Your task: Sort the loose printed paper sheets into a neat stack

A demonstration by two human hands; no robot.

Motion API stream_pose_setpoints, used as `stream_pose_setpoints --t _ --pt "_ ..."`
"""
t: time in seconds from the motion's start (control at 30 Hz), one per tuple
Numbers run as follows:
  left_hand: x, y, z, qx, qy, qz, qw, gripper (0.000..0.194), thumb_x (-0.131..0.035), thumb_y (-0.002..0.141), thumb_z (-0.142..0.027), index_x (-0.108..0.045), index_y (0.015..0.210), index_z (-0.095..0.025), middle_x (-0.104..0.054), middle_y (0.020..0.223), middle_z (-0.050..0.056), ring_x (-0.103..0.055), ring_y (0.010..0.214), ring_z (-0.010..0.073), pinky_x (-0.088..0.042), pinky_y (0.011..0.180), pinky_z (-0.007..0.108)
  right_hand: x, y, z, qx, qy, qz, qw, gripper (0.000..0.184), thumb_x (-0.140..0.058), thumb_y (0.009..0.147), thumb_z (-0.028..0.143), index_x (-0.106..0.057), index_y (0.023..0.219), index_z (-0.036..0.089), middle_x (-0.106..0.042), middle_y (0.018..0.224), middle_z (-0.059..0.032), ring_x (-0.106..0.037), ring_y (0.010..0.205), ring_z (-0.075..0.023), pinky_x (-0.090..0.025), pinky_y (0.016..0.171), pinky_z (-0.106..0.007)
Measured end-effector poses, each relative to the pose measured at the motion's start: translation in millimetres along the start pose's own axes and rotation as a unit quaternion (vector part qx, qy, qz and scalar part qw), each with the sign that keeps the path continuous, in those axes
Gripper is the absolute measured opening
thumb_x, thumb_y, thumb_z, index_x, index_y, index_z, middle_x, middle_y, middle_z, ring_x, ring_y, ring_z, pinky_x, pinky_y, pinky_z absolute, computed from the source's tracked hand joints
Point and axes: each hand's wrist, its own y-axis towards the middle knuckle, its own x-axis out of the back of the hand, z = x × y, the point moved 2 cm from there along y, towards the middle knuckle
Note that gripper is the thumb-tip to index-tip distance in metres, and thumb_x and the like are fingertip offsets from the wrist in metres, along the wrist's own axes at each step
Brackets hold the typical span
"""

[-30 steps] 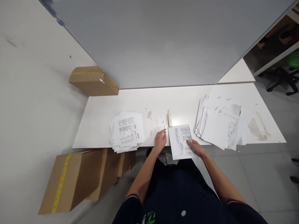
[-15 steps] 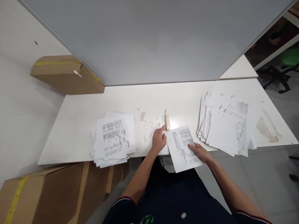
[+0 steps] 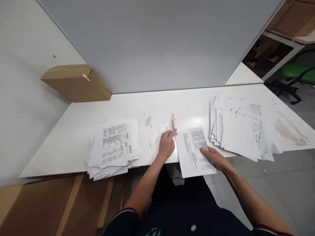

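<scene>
My right hand (image 3: 214,158) is closed on the right side of a printed sheet of paper (image 3: 188,154), thumb on top and fingers underneath. The sheet bears an oval stamp and rows of print, and its lower part hangs past the table's front edge. Its upper left corner lies at the near end of a small cream stapler (image 3: 175,124). With the index finger stretched out, my left hand (image 3: 167,144) touches the top of the stapler's near end. The other fingers are loosely bent and hold nothing.
Loose stacks of printed papers lie to the left (image 3: 115,147) and right (image 3: 242,131) on the white table (image 3: 130,106). A cardboard box (image 3: 78,87) stands at the back left. A grey panel (image 3: 157,46) rises behind. More cardboard boxes (image 3: 46,206) sit below left.
My left index finger has moved from beside the stapler onto its near end. The sheet's corner has come up against the stapler, and the camera view has shifted a little.
</scene>
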Motion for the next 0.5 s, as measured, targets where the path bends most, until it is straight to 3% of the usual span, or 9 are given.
stream_pose_setpoints --t 0.17,0.5 --pt "-3.3 0.2 2.5 -0.033 0.022 -0.009 0.999 0.063 -0.032 0.073 0.001 -0.042 0.13 -0.024 -0.05 0.103 0.008 -0.043 0.095 0.0208 -0.04 0.087 0.035 1.3 6.4 -3.2 0.06 -0.041 -0.033 0.997 0.032 -0.054 0.078 0.039 -0.059 0.101 0.017 -0.069 0.093 -0.0109 -0.066 0.079 -0.0272 -0.054 0.068 -0.039" --pt "-5.3 2.9 4.5 -0.044 0.077 -0.01 0.996 0.059 -0.033 0.07 0.002 -0.049 0.123 -0.019 -0.052 0.097 0.009 -0.044 0.09 0.0216 -0.04 0.084 0.036 -3.0 6.6 0.4 0.085 -0.06 -0.034 0.994 0.032 -0.054 0.078 0.036 -0.058 0.102 0.015 -0.069 0.093 -0.0113 -0.066 0.081 -0.0252 -0.054 0.069 -0.036"
